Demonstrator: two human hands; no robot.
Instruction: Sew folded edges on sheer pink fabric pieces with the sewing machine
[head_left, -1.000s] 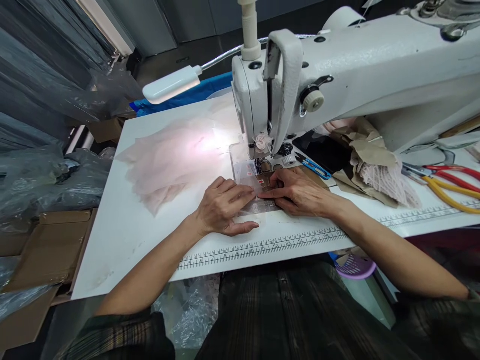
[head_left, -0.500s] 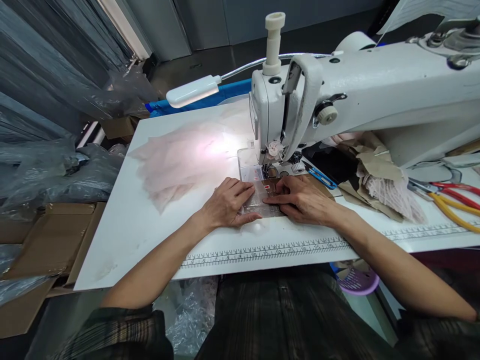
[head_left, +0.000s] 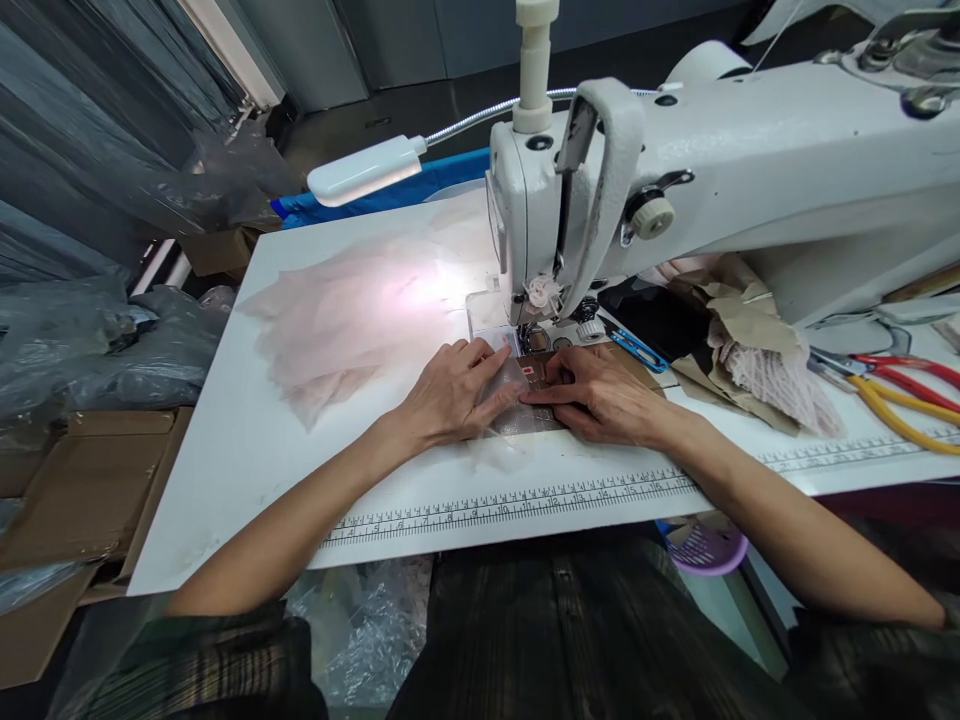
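Sheer pale pink fabric spreads over the left of the white table, and a thin piece of it lies in front of the needle. My left hand pinches this sheer piece between thumb and index finger. From the right, my right hand rests with curled fingers at the same spot, its index fingertip meeting the left thumb on the fabric. Just behind the fingers is the presser foot of a white sewing machine. A brown plate with a small red mark shows between my hands.
Blue thread snips, brown paper with lace, and red and yellow handled scissors lie on the right. A printed ruler runs along the front edge. A lamp reaches over the left. Cardboard boxes stand beside the table.
My left thumb and index finger have closed together on the sheer fabric, lifting its edge. The right hand stays nearly in place. The whole view has shifted slightly.
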